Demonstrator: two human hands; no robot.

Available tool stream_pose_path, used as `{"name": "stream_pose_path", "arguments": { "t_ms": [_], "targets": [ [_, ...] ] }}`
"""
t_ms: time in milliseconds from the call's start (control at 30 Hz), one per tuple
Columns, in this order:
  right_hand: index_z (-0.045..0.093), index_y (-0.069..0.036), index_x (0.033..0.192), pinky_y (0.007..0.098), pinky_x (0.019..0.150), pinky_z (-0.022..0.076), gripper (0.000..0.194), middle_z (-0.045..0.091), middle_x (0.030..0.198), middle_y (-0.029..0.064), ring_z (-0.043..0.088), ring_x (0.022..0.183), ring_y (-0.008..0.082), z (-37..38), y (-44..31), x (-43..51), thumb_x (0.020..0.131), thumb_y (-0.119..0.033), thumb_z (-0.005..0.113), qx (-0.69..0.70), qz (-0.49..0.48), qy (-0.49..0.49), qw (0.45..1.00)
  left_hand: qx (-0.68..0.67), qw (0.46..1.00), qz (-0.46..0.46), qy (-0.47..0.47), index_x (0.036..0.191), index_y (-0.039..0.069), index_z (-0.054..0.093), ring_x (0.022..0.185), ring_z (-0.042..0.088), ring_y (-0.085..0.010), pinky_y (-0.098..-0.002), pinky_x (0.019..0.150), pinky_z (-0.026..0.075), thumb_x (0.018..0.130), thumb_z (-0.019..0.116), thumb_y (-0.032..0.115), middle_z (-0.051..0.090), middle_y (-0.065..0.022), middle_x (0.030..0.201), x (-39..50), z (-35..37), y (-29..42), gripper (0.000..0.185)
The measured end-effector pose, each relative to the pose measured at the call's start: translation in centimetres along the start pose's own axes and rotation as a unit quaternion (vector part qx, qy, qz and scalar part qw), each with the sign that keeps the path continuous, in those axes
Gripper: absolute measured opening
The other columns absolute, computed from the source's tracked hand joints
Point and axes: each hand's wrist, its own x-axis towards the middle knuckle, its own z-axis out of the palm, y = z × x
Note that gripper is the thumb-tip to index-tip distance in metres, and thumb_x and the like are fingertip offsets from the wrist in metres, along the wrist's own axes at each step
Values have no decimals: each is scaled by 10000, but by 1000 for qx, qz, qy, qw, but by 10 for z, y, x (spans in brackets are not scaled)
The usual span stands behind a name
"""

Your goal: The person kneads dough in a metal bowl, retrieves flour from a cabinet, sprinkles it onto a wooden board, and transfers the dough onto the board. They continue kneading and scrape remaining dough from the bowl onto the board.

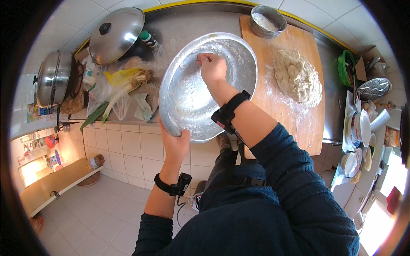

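Note:
My left hand (175, 140) grips the near left rim of a large metal basin (192, 92), which is tilted towards me and has dough residue and flour on its inside. Inside the basin, my right hand (213, 67) has its fingers curled in against the wall; whether they pinch a bit of dough cannot be told. To the right, a rough mound of dough (296, 76) lies on a floured wooden board (288, 128). A metal bowl (268, 21) with flour in it stands at the board's far left corner.
On the left of the metal counter (189, 19) are a wok lid (117, 35), a green-capped bottle (148, 39), plastic bags and leeks (118, 92), and a lidded pan (54, 80). Right of the board stand a green basket (345, 68) and stacked bowls (362, 128).

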Motion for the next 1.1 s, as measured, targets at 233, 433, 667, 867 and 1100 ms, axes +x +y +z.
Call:
{"name": "stream_pose_path", "arguments": {
  "t_ms": [233, 433, 667, 867, 1100],
  "targets": [
    [689, -19, 927, 312, 758, 496, 202, 682, 874, 152, 659, 807, 233, 7, -3, -16, 838, -61, 513, -83, -157, -165, 970, 14, 1000, -18, 0, 1341, -2, 228, 1125, 441, -227, -336, 970, 352, 706, 514, -28, 423, -162, 1228, 1, 2, 0, 697],
    [684, -1, 934, 305, 753, 502, 192, 685, 906, 139, 662, 824, 227, -9, -6, 7, 842, -78, 534, -41, -38, 17, 998, 11, 1000, 21, -8, 1338, -6, 234, 1112, 458, -228, -338, 960, 363, 700, 519, -25, 437, -160, 1218, 2, 1, -5, 699],
    [690, -29, 887, 347, 803, 487, 221, 655, 906, 175, 631, 852, 319, 6, 0, -24, 797, 3, 491, -108, -230, -184, 950, 20, 1000, -4, 12, 1336, -15, 241, 1095, 472, -225, -328, 944, 378, 693, 535, -2, 452, -160, 1214, 2, 1, -15, 707],
    [672, -18, 866, 346, 756, 496, 188, 638, 875, 147, 614, 827, 314, -2, 10, -18, 766, 12, 516, -119, -299, -166, 932, 4, 1000, 0, 10, 1327, -26, 246, 1070, 491, -227, -328, 934, 386, 687, 553, 10, 475, -165, 1184, 1, 1, -15, 710],
    [668, -59, 862, 362, 712, 506, 224, 613, 847, 111, 605, 820, 291, -7, 7, -30, 705, 35, 539, -221, -361, -268, 865, 19, 1000, -19, 12, 1329, -26, 237, 1071, 490, -228, -331, 931, 388, 692, 547, 10, 465, -170, 1196, 0, 0, -16, 710]
  ]
}}
